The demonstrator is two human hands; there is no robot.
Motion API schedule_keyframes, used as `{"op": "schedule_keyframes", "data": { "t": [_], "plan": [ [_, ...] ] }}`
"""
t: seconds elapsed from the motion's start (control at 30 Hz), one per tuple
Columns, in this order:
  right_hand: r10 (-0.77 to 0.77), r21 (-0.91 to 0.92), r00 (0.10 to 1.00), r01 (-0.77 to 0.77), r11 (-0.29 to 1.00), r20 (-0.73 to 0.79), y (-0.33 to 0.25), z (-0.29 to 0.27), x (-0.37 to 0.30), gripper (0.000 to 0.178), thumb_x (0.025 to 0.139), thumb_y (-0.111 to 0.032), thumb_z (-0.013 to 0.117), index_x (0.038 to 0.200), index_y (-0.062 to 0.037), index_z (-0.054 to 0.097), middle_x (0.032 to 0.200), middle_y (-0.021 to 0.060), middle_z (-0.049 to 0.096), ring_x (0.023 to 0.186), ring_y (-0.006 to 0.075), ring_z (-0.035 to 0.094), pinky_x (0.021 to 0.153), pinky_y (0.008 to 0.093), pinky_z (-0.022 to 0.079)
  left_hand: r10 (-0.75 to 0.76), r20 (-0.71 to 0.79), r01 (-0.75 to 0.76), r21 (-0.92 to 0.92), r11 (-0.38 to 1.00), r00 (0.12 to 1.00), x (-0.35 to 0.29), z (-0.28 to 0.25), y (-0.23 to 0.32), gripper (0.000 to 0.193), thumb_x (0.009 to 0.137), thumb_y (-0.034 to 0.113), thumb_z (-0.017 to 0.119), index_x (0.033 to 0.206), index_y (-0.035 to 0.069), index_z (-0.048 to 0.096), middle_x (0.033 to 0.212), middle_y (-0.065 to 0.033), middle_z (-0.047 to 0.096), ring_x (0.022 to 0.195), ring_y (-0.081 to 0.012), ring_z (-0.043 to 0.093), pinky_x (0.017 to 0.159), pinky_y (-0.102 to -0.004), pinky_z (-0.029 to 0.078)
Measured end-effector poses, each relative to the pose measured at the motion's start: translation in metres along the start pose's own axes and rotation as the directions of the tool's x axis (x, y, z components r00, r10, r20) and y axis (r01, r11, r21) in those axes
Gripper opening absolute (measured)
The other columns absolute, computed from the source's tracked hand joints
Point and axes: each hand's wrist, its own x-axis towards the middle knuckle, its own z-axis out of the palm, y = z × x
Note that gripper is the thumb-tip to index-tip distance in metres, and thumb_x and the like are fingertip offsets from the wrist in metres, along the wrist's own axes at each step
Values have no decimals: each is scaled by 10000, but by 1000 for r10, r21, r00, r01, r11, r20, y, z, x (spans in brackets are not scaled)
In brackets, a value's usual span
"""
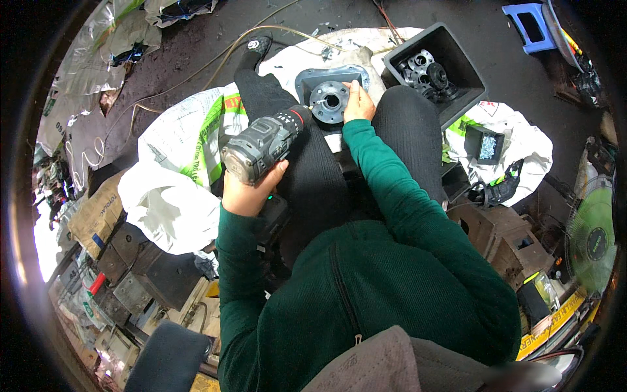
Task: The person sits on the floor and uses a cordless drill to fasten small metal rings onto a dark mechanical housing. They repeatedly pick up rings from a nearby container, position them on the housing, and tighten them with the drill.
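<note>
Near the middle of the frame the left hand point(247, 189) is clamped around the grip of a grey and black cordless drill point(264, 145), whose red-ringed nose points up and to the right at a round metal flange point(330, 101). The flange lies in the upper middle of the frame on a grey metal plate point(308, 80), between the person's black-clad legs (the drill tip meets its left rim). The right hand point(358, 102) rests on the flange's right edge, fingers together and pressed against it, the thumb side hidden. To the upper right stands a dark plastic bin point(465, 68) holding more round metal parts point(424, 70), and just right of centre a small box of screws point(486, 145) sits on white sacks point(171, 196) spread over the floor. A green fan point(593, 242) stands at the right edge.
</note>
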Motion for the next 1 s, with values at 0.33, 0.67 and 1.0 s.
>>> {"op": "schedule_keyframes", "data": {
  "t": [0.33, 0.67, 1.0],
  "plan": [
    [8, -41, 998, -5, 999, 68, 1, 1, 11, 388, 889, -392, 482, 835, -66, 686, 786, 135, 646, 743, 266, 613, 691, 347, 460, 26, 39, -29, 79, 996, 999, 14, 1, 5, 387, 712, 141, 730, 1042, 6, 580, 979, -110, 626, 885, -199, 602, 803, -312, 460],
    [68, -27, 991, -66, 997, 117, -7, -2, 17, 389, 865, -395, 530, 801, -39, 674, 742, 143, 637, 712, 248, 613, 671, 342, 455, 49, 69, -57, 112, 992, 996, 22, 9, 16, 378, 707, 137, 723, 1035, 6, 588, 990, -117, 632, 904, -212, 611, 806, -318, 463],
    [19, -37, 999, -20, 999, -29, 1, 7, 10, 380, 864, -337, 541, 656, -19, 546, 636, 151, 570, 581, 307, 542, 559, 388, 412, 56, 175, -102, 262, 960, 983, 61, 26, 16, 478, 687, 165, 739, 1109, 34, 558, 1039, -111, 626, 957, -218, 603, 849, -325, 457]
  ]
}}
